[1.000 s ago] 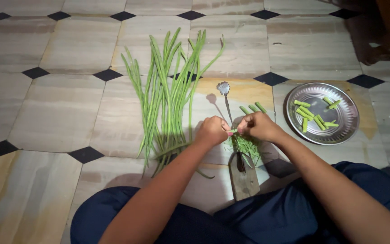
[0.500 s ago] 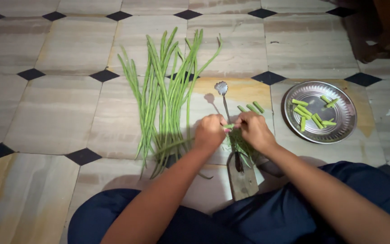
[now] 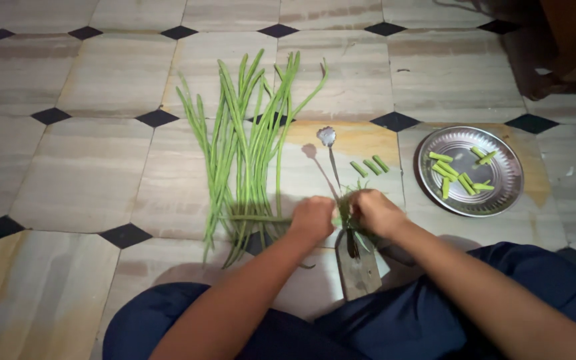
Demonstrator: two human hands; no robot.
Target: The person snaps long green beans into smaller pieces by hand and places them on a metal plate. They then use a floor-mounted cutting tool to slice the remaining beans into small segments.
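**Two hands holding a long bean across a floor-mounted blade**

At far left, a bundle of long green beans (image 3: 248, 153) lies fanned out on the tiled floor (image 3: 68, 167), tips pointing away from the person. The left hand (image 3: 313, 219) is closed around one long bean (image 3: 261, 218) that lies crosswise over the bundle's near ends. Just to its right stands the upright floor blade (image 3: 332, 163) on its wooden base (image 3: 359, 270), held between the person's knees. The right hand (image 3: 376, 212) is closed on the same bean's other end, beside the blade. Three cut pieces (image 3: 370, 167) lie on the floor beyond the hands. At far right, a round steel plate (image 3: 501, 193) holds further cut bean pieces (image 3: 458, 175).
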